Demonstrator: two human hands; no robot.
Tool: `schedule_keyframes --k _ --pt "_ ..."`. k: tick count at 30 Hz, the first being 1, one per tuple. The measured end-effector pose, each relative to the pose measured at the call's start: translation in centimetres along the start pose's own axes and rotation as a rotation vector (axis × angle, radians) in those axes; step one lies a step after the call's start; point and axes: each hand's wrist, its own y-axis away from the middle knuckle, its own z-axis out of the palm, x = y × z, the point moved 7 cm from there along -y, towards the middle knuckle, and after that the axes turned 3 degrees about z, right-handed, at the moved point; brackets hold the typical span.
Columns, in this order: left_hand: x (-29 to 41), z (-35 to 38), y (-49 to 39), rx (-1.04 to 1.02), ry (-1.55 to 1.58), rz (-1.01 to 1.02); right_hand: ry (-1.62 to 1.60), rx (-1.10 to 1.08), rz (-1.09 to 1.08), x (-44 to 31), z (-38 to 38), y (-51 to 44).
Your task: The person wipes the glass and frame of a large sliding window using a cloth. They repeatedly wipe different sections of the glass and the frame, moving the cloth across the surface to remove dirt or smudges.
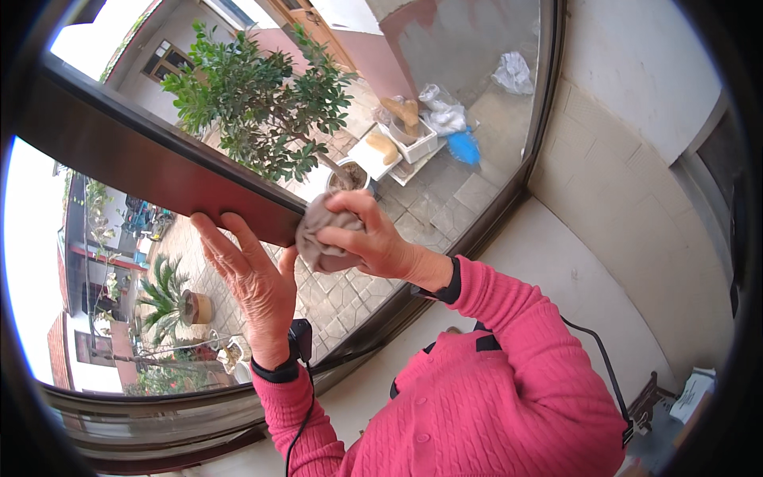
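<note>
My right hand (375,238) is closed around a crumpled grey-brown cloth (329,241). The cloth lies against the near end of the dark window mullion (179,173) and the glass beside it. To its left, my left hand (256,280) rests its spread fingertips on the mullion's lower edge and holds nothing. Both wrists wear black bands, and a thin black cable runs down from the left one.
The dark lower window frame (495,220) borders a white sill (554,256). Through the glass show a potted tree (262,101), a foam box (419,143), plastic bags (514,73) and a potted palm (197,307). Papers (691,393) lie at lower right.
</note>
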Motion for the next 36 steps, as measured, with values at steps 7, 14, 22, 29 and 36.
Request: schedule_keyframes --k 7,14,22,29,36 --pt "-0.1 0.8 -0.1 0.047 0.062 0.019 0.141 -0.062 0.199 5.4 0.1 14.2" --pt "0.4 0.4 -0.4 0.051 0.053 0.041 0.349 -0.310 0.528 8.9 -1.0 24.8" --pt "0.7 0.1 -0.1 0.067 0.073 0.068 0.131 -0.095 0.402 3.9 -0.2 17.3" --pt "0.8 0.2 0.0 0.070 0.072 0.057 0.327 -0.197 0.360 5.6 0.5 21.0" --pt "0.8 0.0 0.0 0.082 0.072 0.069 0.285 -0.232 0.670 6.9 -1.2 24.1"
